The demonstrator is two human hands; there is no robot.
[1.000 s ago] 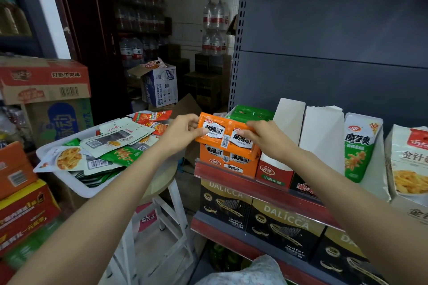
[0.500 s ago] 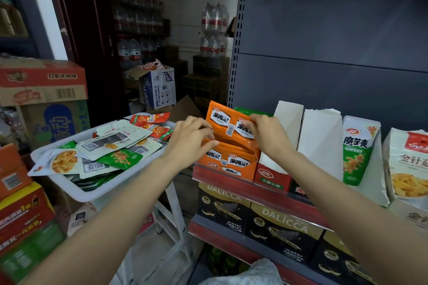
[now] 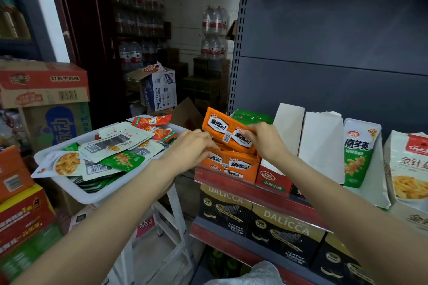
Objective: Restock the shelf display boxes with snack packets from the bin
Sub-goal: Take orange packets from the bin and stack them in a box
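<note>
White plastic makes up the bin [image 3: 76, 190], which sits left of the orange display box [image 3: 234, 164] on a white stool [image 3: 171, 222] and is heaped with loose snack packets [image 3: 111, 150] in white, green and red wrappers. Further left of the box I see stacked cardboard cartons [image 3: 44, 85].

My left hand [image 3: 192, 148] reaches to the orange display box from the bin side, its fingers [image 3: 208, 143] curled at the box's open top edge, touching the packets inside; I cannot tell whether they pinch anything. The box stands at the left end of the red-edged shelf [image 3: 266, 190] and is already filled with orange packets.

Just above the box, tilted with its upper end to the left, is a bundle of orange packets [image 3: 222, 127]. My right hand [image 3: 266, 141] holds it, fingers [image 3: 249, 133] pinching its lower right end, which dips into the box's opening. Behind the box lies a pile of green packets [image 3: 252, 117].

Right of the box stand a red display box [image 3: 274, 180] with a tall white flap, another white flap [image 3: 322, 143], a green and white snack box [image 3: 357, 152] and, at the far right, a white box with a red label [image 3: 410, 169]. Below the orange box, on the lower shelf, are black wafer boxes [image 3: 284, 231].
</note>
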